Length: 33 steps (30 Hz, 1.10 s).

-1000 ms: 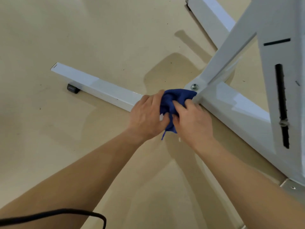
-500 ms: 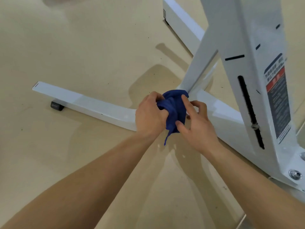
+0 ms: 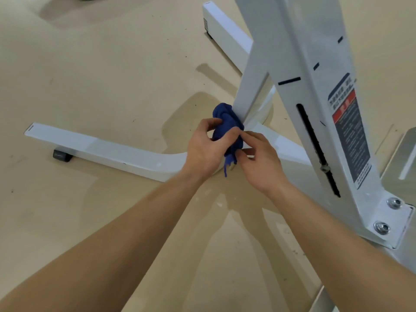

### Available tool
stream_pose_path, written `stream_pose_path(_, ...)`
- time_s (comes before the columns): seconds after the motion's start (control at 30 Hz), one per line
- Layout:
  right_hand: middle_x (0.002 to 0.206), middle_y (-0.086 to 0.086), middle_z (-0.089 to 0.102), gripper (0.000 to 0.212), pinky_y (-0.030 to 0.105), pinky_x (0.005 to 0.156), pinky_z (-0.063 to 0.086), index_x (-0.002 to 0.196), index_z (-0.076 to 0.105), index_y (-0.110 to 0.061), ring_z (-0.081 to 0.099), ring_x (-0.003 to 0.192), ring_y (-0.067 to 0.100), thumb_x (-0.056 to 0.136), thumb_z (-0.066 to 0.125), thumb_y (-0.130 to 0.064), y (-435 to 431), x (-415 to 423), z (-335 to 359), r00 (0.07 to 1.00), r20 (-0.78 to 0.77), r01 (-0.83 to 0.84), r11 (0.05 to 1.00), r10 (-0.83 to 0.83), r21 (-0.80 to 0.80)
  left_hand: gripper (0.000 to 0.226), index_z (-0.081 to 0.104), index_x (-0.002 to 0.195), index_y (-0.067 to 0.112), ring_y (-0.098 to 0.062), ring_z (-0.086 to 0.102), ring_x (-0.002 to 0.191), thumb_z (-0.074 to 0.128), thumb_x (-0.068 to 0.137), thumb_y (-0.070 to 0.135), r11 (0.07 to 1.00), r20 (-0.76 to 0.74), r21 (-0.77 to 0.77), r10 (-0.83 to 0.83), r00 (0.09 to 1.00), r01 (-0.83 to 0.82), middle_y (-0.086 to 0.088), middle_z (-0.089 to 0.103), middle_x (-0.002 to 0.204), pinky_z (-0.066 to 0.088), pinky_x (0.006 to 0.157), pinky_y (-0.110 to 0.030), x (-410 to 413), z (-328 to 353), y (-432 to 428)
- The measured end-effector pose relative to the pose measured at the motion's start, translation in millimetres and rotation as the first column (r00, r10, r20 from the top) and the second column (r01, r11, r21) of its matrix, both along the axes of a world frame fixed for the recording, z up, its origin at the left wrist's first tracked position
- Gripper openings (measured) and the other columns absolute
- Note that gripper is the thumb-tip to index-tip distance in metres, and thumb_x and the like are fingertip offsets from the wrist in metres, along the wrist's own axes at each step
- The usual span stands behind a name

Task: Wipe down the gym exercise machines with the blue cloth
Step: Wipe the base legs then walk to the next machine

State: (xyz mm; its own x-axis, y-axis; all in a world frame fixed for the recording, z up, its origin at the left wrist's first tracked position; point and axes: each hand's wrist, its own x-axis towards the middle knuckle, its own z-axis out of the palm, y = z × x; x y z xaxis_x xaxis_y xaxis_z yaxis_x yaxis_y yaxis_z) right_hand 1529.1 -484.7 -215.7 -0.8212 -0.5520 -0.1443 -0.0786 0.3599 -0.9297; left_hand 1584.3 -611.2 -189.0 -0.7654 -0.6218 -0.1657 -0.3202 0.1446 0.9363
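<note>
Your left hand (image 3: 206,149) grips the cloth (image 3: 226,122), just left of the lower end of the strut (image 3: 249,86). Its fingers are curled round the bunched cloth from the left side, and one fingertip lies across the front of it. The cloth is a dark blue ball. Its upper part touches the left edge of the strut, low down, near the place where the strut meets the base. A thin tail of the cloth hangs down between your two hands.

Your right hand (image 3: 262,164) is just below the lower end of the strut, at the right side of the cloth. Its forefinger and thumb are bent toward the lower part of the cloth and pinch it. The other fingers are loosely curled.

To the left of the strut the base bar (image 3: 101,149) lies along the floor (image 3: 101,75), with a black rubber foot (image 3: 62,155) under its far end. Behind the strut a second bar (image 3: 225,34) goes away from you. To the right of the strut stands the post (image 3: 304,52), with a long black slot (image 3: 310,136) and a red and black label (image 3: 350,131); its writing is too small to read. Two bolts (image 3: 394,203) sit at the bottom of the post, further right from the strut.
</note>
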Motion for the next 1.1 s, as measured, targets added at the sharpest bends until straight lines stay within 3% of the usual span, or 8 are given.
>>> stream_pose_path(0.17,0.13,-0.013,0.047,0.039,0.006,0.062,0.046,0.136,0.055,-0.03,0.059,0.095,-0.004,0.099,0.051,-0.018,5,-2,0,0.999,0.012,0.049,0.999,-0.049,0.023,0.041,0.053,0.126,0.02,0.0,0.061,0.084,0.064,0.087,0.014,0.981,0.0,-0.17,0.1,0.995,-0.098,0.012,0.062,0.094,0.051,0.069,-0.012,-20,0,8)
stream_pose_path(0.27,0.126,-0.011,0.048,0.035,0.012,0.063,0.046,0.132,0.056,-0.029,0.06,0.088,-0.003,0.099,0.051,-0.02,11,-1,1,0.997,0.015,0.074,0.994,-0.076,0.075,0.011,0.062,0.097,0.017,-0.021,0.064,0.081,0.058,0.088,0.011,0.966,0.059,-0.241,0.11,0.992,-0.093,-0.004,0.067,0.085,0.054,0.074,-0.033,-31,3,15)
stream_pose_path(0.37,0.123,-0.011,0.049,0.025,0.013,0.063,0.044,0.122,0.058,-0.029,0.06,0.081,-0.004,0.099,0.051,-0.022,13,3,0,0.996,0.016,0.087,0.992,-0.089,0.089,0.01,0.057,0.081,0.02,-0.025,0.067,0.083,0.057,0.087,0.012,0.974,0.081,-0.169,0.169,0.982,-0.154,-0.002,0.065,0.078,0.056,0.077,-0.041,-35,7,22)
stream_pose_path(0.57,0.105,-0.002,0.055,0.021,0.031,0.07,0.048,0.105,0.05,-0.029,0.059,0.084,0.014,0.092,0.053,-0.013,1,11,5,0.992,-0.02,0.127,0.991,-0.126,0.052,0.004,0.066,0.085,0.019,-0.009,0.064,0.067,0.062,0.085,0.019,0.974,-0.156,-0.1,0.189,0.97,-0.206,0.007,0.063,0.066,0.055,0.069,-0.027,-33,38,28)
stream_pose_path(0.7,0.109,0.0,0.061,0.029,0.033,0.075,0.051,0.117,0.051,-0.028,0.063,0.086,0.015,0.091,0.053,-0.015,-4,20,14,0.997,-0.032,0.075,0.996,-0.073,0.048,0.031,0.065,0.125,0.029,0.005,0.063,0.083,0.06,0.094,0.027,0.978,-0.106,-0.108,0.169,0.98,-0.18,0.018,0.068,0.087,0.048,0.077,-0.006,-30,28,27)
stream_pose_path(0.77,0.114,-0.007,0.06,0.039,0.037,0.081,0.053,0.127,0.049,-0.032,0.064,0.087,0.01,0.091,0.052,-0.017,-1,24,20,0.998,-0.047,0.054,0.997,-0.051,0.049,0.027,0.068,0.12,0.027,0.004,0.063,0.08,0.058,0.095,0.024,0.98,-0.07,-0.094,0.168,0.983,-0.174,0.017,0.068,0.085,0.043,0.07,-0.001,-32,29,23)
stream_pose_path(0.97,0.113,-0.011,0.056,0.033,0.039,0.082,0.053,0.121,0.047,-0.03,0.059,0.091,0.007,0.093,0.049,-0.013,19,28,36,0.994,-0.097,0.057,0.994,-0.048,0.089,0.027,0.07,0.114,0.02,-0.011,0.069,0.09,0.064,0.089,0.029,0.967,-0.167,-0.052,0.237,0.957,-0.249,0.004,0.073,0.092,0.055,0.086,-0.029,-35,55,38)
stream_pose_path(1.1,0.108,-0.018,0.051,0.028,0.033,0.081,0.053,0.111,0.041,-0.037,0.057,0.089,0.004,0.096,0.048,-0.014,34,34,50,0.992,-0.126,0.024,0.995,-0.012,0.096,0.025,0.072,0.111,0.027,-0.005,0.068,0.082,0.068,0.087,0.025,0.963,-0.298,-0.021,0.25,0.921,-0.268,0.011,0.073,0.086,0.058,0.084,-0.037,-36,89,45)
